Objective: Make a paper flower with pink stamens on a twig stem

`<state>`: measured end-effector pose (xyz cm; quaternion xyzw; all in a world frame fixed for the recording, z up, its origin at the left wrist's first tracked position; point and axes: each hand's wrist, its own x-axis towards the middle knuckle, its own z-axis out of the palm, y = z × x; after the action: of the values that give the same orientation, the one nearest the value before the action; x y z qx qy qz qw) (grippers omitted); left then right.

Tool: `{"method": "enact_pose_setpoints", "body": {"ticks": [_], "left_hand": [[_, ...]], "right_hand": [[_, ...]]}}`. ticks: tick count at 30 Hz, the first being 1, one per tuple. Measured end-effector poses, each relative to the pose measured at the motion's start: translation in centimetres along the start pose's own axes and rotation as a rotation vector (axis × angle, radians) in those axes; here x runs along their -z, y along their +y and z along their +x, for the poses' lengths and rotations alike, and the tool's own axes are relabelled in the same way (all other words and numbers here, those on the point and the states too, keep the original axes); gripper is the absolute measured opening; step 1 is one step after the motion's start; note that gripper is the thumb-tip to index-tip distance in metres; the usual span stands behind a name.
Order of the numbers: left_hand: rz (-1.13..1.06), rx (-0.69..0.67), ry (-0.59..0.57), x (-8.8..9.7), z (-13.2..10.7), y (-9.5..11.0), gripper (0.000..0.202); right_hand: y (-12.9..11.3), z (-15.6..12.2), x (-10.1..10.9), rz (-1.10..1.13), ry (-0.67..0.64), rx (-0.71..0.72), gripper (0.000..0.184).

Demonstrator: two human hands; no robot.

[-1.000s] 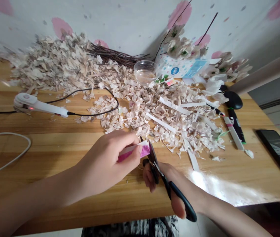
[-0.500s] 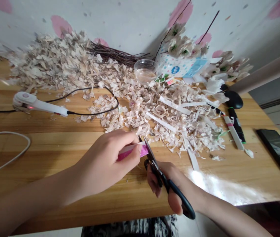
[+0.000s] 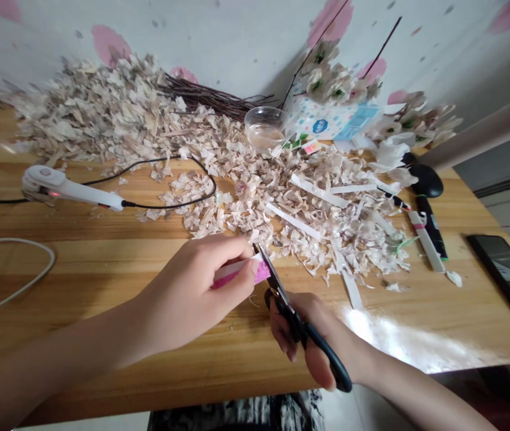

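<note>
Left hand [image 3: 192, 290] over the desk [image 3: 102, 263] near its front edge, about midway along. Thumb and fingers pinched shut on a pink-and-white paper strip [image 3: 261, 273]; only the strip's right end shows past the fingertips, held just above the wood.

Right hand [image 3: 315, 338] at the front edge, just right of the left hand. Fingers closed through the black handles of the scissors [image 3: 284, 299]. Blades point up and away, lying against the strip's pink end; blade gap too thin to judge.

Behind the hands: a wide heap of pale paper scraps [image 3: 124, 114], running from the back left corner toward the middle right, with white strips [image 3: 313, 191] lying on it. White glue gun [image 3: 70, 191] on the left side, black cord looping into the scraps. White cable [image 3: 12, 281] by the left edge. Clear cup [image 3: 264, 127] and tissue box [image 3: 327, 120] along the back edge. Dark phone [image 3: 506, 275] flat at the right edge
</note>
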<state>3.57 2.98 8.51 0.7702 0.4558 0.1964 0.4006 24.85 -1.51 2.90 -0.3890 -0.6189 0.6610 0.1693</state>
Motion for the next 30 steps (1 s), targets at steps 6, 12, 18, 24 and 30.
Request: {"method": "enact_pose_setpoints", "body": {"ticks": [6, 12, 18, 24, 30], "left_hand": [[0.022, -0.031, 0.016, 0.04, 0.06, -0.09, 0.025], [0.09, -0.117, 0.106, 0.48, 0.12, 0.05, 0.021], [0.164, -0.224, 0.188, 0.43, 0.14, 0.0, 0.019], [0.207, -0.25, 0.252, 0.01, 0.22, 0.0, 0.02], [0.206, -0.223, 0.227, -0.17, 0.15, 0.1, 0.022]], "right_hand": [[0.14, -0.22, -0.14, 0.054, -0.051, 0.015, 0.085], [0.08, -0.2, 0.15, -0.002, -0.073, 0.005, 0.083], [-0.17, -0.01, 0.1, -0.022, -0.061, 0.024, 0.084], [0.21, -0.13, -0.2, -0.004, -0.032, 0.025, 0.084], [0.12, -0.08, -0.19, 0.012, -0.056, 0.017, 0.081]]}}
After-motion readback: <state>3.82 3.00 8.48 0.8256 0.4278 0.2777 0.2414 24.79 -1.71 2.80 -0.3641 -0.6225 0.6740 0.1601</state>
